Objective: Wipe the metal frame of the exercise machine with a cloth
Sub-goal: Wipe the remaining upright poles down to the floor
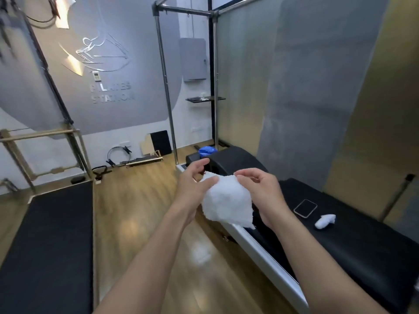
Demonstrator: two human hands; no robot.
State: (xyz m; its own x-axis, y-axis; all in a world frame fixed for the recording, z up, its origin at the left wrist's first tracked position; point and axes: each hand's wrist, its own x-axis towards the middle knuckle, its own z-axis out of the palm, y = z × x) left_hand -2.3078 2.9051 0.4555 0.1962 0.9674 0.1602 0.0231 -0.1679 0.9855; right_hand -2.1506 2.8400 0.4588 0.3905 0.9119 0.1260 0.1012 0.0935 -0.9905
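Observation:
A white cloth (226,200) hangs in front of me between both hands, over the near edge of the exercise machine. My left hand (192,186) pinches its upper left edge with the thumb against the fabric. My right hand (258,189) pinches its upper right corner. The machine's metal frame (166,87) rises behind as chrome uprights joined by a top bar; a pale side rail (260,248) runs along the black padded bed (353,243). Neither hand touches the frame.
A phone (305,208) and a rolled white cloth (325,221) lie on the bed. A black arched barrel (235,160) and a blue object (207,151) sit at the far end. Another padded machine (52,234) stands left, wooden floor (140,211) between.

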